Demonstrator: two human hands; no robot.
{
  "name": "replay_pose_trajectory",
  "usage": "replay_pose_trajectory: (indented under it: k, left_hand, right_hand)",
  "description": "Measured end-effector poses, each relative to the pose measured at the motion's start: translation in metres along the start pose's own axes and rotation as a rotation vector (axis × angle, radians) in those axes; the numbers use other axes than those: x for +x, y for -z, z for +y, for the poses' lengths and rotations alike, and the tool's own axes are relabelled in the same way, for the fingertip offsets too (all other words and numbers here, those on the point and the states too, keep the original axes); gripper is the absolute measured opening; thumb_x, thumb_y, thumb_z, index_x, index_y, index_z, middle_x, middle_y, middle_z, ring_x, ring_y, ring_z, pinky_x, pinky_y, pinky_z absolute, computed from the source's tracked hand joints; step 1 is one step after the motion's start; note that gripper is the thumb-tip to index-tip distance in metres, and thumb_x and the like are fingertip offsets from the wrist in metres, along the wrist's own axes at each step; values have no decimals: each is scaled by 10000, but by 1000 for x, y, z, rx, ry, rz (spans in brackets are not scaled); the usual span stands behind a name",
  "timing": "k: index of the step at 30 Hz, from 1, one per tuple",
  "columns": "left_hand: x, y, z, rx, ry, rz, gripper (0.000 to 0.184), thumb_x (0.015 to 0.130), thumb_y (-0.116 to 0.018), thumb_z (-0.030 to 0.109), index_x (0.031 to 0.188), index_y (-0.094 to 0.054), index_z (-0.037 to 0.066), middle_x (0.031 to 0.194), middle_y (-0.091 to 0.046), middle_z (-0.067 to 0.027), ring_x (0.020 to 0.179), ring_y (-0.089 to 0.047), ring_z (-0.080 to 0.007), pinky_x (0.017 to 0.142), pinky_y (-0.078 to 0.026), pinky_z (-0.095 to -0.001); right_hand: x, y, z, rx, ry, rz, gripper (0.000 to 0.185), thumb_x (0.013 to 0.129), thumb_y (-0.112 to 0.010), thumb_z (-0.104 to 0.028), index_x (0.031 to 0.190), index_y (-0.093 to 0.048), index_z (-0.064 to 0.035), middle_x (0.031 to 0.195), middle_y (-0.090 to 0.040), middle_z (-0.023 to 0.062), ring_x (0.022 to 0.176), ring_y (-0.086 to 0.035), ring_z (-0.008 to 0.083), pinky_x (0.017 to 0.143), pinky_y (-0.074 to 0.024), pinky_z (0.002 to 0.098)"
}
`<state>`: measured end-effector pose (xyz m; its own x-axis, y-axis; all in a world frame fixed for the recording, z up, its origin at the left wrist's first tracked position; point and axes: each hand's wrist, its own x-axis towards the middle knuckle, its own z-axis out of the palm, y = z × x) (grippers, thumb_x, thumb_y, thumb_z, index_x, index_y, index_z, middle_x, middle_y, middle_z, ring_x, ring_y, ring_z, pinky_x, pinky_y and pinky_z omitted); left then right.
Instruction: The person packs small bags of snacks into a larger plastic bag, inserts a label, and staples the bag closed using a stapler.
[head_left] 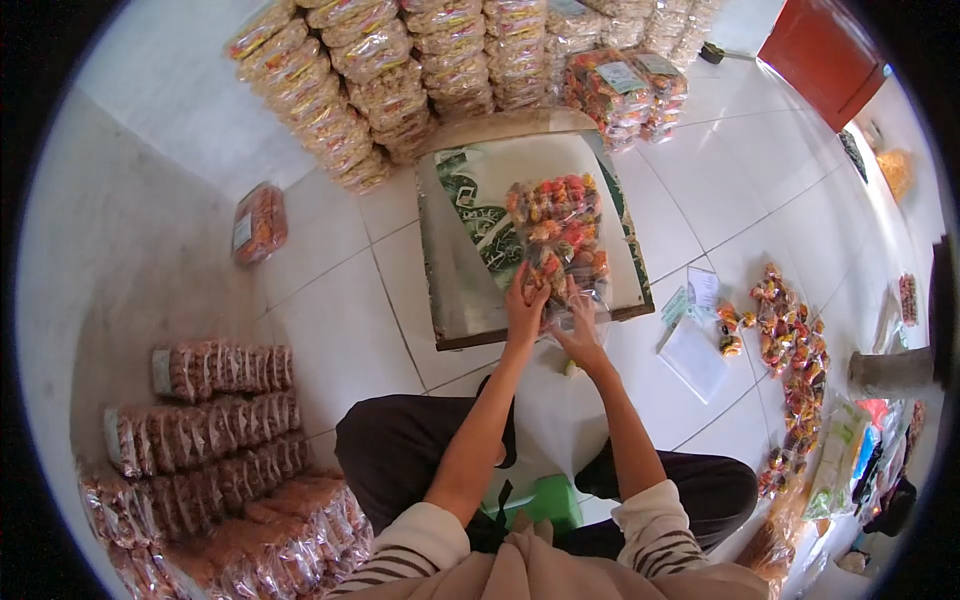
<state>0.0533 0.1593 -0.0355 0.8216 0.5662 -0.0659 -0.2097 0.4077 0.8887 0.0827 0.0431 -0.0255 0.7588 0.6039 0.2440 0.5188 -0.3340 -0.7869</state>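
Observation:
A clear plastic bag (557,205) filled with rows of small red, orange and yellow snack packets lies flat on a low table (470,310). At its near end, my left hand (525,302) is closed around a bunch of snack packets (545,272) at the bag's mouth. My right hand (578,322) grips the loose plastic edge on the right side of that mouth. Part of my fingers is hidden behind the packets and film. The near end of the bag is over the table's front edge.
Tall stacks of bagged snacks (440,50) line the back wall, with filled bags (610,90) beside them. Brown snack packs (220,370) are piled at left. Strings of snack packets (790,340), flat clear bags (695,358) and paper labels (703,287) lie on the floor at right.

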Motion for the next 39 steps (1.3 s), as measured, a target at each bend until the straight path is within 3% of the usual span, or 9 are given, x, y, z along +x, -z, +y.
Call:
replay_pose_trajectory:
  k: [2, 4, 6, 10, 22, 31, 34, 37, 39]
  left_hand:
    - [1, 1, -5, 193, -16, 74, 605, 758, -644, 271, 1260, -361, 87, 1077, -469, -163, 995, -485, -234, 851, -393, -334]
    - [1, -6, 4, 389, -34, 146, 614, 746, -650, 327, 1243, -378, 90, 1038, -488, -161, 953, -507, -248, 829, -404, -341]
    - [0, -18, 17, 784, 72, 257, 629, 736, -661, 381, 1195, -399, 42, 1044, -539, -130, 849, -558, -173, 730, -443, -289]
    - [-3, -31, 32, 870, 79, 332, 611, 694, -690, 407, 1129, -454, 48, 942, -570, -123, 782, -571, -181, 673, -448, -303]
    - [1, -20, 19, 851, -53, 381, 518, 704, -684, 385, 1072, -501, 70, 895, -588, -138, 758, -587, -224, 651, -455, -333]
    - [0, -20, 30, 948, -113, 370, 517, 711, -672, 392, 1080, -499, 73, 906, -571, -139, 801, -565, -273, 678, -445, -356]
    - [-1, -22, 31, 834, 120, 342, 541, 692, -654, 450, 1111, -485, 152, 990, -504, -152, 882, -521, -315, 747, -422, -380]
    - [0, -24, 25, 853, 14, 387, 573, 678, -659, 470, 1118, -485, 148, 987, -501, -157, 901, -509, -313, 757, -415, -383]
    - [2, -25, 22, 820, -30, 436, 551, 683, -694, 412, 1061, -507, 57, 909, -579, -138, 804, -572, -265, 706, -445, -346]
  right_hand:
    - [-2, 1, 1, 56, -22, 11, 721, 707, -582, -93, 1344, -243, -99, 1192, -392, 228, 1124, -338, 383, 970, -271, 426]
    - [6, 1, -6, 77, -29, 154, 517, 729, -505, 18, 1233, -432, -71, 1095, -485, 191, 1028, -448, 333, 892, -361, 379]
    - [12, 6, -25, 52, -136, 214, 414, 743, -495, 18, 1151, -497, -55, 1058, -511, 172, 975, -481, 319, 852, -382, 368]
    - [31, -10, -31, 85, -328, 483, 215, 783, -517, -61, 984, -589, -36, 990, -555, 145, 887, -520, 316, 770, -400, 380]
    - [66, -4, -48, -130, -621, 393, 287, 777, -585, -294, 848, -631, -20, 801, -609, 173, 764, -567, 334, 702, -422, 381]
    - [73, -26, -25, -153, -672, 476, 180, 748, -592, -216, 844, -629, -69, 827, -617, 154, 774, -576, 329, 685, -432, 407]
    - [72, -25, -27, -132, -682, 466, 153, 736, -599, -188, 825, -615, -64, 838, -614, 143, 798, -574, 323, 693, -432, 405]
    - [70, -26, -25, -98, -648, 471, 163, 723, -595, -131, 849, -564, -33, 911, -578, 145, 868, -544, 321, 734, -416, 399]
    - [66, -26, -25, -135, -536, 504, 194, 718, -590, -109, 877, -525, -17, 944, -546, 157, 897, -519, 329, 755, -404, 400]
